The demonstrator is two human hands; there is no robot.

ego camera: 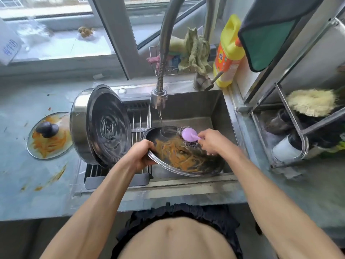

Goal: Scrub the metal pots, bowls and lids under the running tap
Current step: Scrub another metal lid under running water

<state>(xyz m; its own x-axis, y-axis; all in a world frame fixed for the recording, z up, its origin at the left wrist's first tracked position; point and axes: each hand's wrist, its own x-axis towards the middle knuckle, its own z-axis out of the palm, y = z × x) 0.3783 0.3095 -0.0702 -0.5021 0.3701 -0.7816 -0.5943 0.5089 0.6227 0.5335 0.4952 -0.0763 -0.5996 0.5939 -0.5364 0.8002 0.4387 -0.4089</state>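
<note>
A wide metal bowl (186, 165) smeared with orange food sits tilted in the sink (201, 107), under the running tap (158, 99). My left hand (141, 153) grips its left rim. My right hand (211, 141) holds the purple handle of a steel-wool scrubber (188, 136), which presses on the bowl's far inner side. A big metal pot (80, 126) lies on its side on the drain rack, with a ridged metal lid (110, 124) leaning in its mouth. A glass lid (49, 135) with orange residue lies on the counter to the left.
A yellow detergent bottle (228, 53) stands behind the sink's right corner, beside a wire caddy with rags (194, 51). A metal dish rack (291, 128) with a straw brush fills the right counter. Orange food scraps (56, 176) dot the left counter.
</note>
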